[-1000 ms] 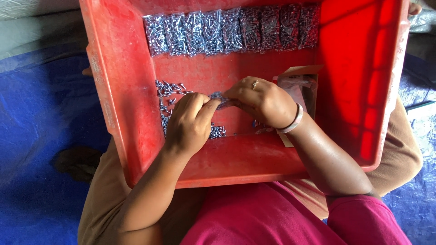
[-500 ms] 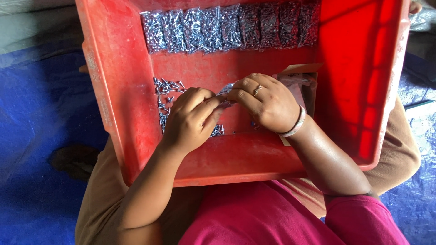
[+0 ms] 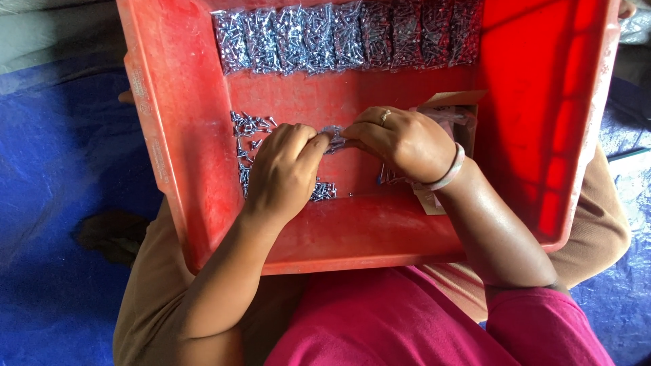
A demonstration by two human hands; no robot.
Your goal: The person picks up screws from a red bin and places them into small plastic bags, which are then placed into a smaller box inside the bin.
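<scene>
Head view: small clear bag of screws [image 3: 333,137] sits pinched between both hands, right at the fingertips, w/ both sets of fingers meeting over it above the crate floor. Left hand [image 3: 285,173] has thumb + forefinger closed on the bag's left end, other fingers curled under. Right hand [image 3: 405,144] has fingers closed on the bag's right end; a ring shows on one finger and a pale bangle [image 3: 444,177] sits at the wrist. Bag itself mostly hidden by the fingers, only a bit of silver shows.

Just left of and below the left fingers: loose screws [image 3: 249,139] scattered on the crate floor, a few more near the left palm. Just beyond the right fingers, to the right: open cardboard box [image 3: 453,108], contents unclear, partly behind the right hand. Well above both hands, along the far wall: row of packed screw bags [image 3: 352,34], side by side, approx. full width of the floor.

All of it lies inside a red plastic crate [image 3: 529,135] resting on the person's lap, tilted a bit. Person wears tan trousers [image 3: 146,298] and a magenta top [image 3: 400,318]. Blue tarp [image 3: 54,169] covers the floor to the left and right of the crate.
</scene>
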